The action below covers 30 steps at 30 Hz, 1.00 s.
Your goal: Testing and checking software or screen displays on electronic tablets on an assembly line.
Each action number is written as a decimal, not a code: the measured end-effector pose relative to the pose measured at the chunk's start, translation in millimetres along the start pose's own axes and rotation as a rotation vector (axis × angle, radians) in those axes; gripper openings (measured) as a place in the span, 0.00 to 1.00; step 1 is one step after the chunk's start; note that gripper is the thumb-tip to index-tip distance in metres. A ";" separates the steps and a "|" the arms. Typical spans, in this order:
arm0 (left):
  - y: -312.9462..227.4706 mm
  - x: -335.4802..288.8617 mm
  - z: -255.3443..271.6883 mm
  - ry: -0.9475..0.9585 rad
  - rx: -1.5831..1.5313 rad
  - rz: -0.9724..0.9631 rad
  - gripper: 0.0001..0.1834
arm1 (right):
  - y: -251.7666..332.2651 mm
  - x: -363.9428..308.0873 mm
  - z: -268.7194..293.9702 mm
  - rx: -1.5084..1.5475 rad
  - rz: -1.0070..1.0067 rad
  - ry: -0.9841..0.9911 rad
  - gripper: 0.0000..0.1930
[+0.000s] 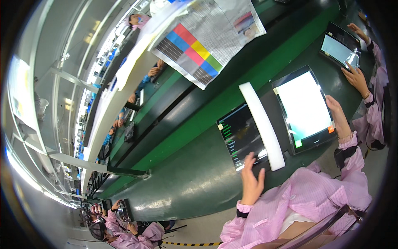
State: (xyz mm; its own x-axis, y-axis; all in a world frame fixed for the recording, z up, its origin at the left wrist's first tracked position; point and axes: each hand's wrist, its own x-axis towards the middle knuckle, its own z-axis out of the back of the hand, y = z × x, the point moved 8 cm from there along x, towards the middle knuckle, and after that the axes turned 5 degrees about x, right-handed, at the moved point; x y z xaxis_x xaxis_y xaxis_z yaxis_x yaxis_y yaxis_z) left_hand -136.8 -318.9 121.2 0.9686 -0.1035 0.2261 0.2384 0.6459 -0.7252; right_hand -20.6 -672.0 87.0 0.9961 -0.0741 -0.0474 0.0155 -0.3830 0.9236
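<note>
In the head view, the left hand (pixel 252 182), thumb and fingers spread, overlaps the lower edge of a black, green-lettered tablet (pixel 243 135) on the dark-green table (pixel 178 186); contact is unclear. The right hand (pixel 339 116) meets a black-framed, white-lit tablet's (pixel 302 108) right edge, its hidden fingers leaving the grip uncertain.

Green bench (pixel 178 186); on it, dark-screened tablet (pixel 240 133) and long white strip (pixel 262 125)

The white-screen tablet (pixel 302 106), black-framed, green and orange squares at its lower corners, sits aslant, right of the black-screen tablet (pixel 243 132), which shows rows of green and white text.
</note>
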 end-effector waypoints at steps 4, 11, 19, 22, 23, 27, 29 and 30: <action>-20.8 5.5 -48.8 0.317 -1.067 0.208 0.34 | 15.8 -16.5 -70.2 0.224 0.000 0.067 0.10; -13.6 16.9 -23.5 0.272 -1.438 0.349 0.26 | 16.5 -28.6 -147.8 0.310 0.004 0.333 0.12; 20.9 15.0 -24.4 0.129 -1.675 0.288 0.19 | 82.5 8.2 -200.4 0.018 0.450 0.314 0.14; 20.6 12.7 -21.4 0.075 -1.714 0.253 0.20 | 105.8 4.3 -209.9 0.106 0.514 0.342 0.23; 23.9 10.6 -24.2 0.092 -1.716 0.251 0.20 | 109.5 3.2 -210.1 0.139 0.549 0.347 0.21; 30.5 7.0 -26.7 0.075 -1.725 0.256 0.20 | 119.8 -6.5 -204.1 0.003 0.612 0.289 0.13; 27.8 8.7 -24.9 0.087 -1.774 0.209 0.20 | 84.7 8.0 -204.1 0.056 0.258 0.344 0.09; 32.7 9.4 -22.7 0.077 -1.774 0.216 0.20 | 51.1 19.2 -207.3 0.082 0.141 0.428 0.09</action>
State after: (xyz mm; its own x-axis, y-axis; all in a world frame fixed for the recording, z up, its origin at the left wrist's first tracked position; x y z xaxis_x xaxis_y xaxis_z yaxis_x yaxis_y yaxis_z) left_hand -118.2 -315.9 84.9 0.9783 -0.2004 0.0517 -0.1469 -0.8484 -0.5085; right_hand 17.3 -502.1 212.1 0.9343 0.2500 0.2539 -0.1123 -0.4697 0.8756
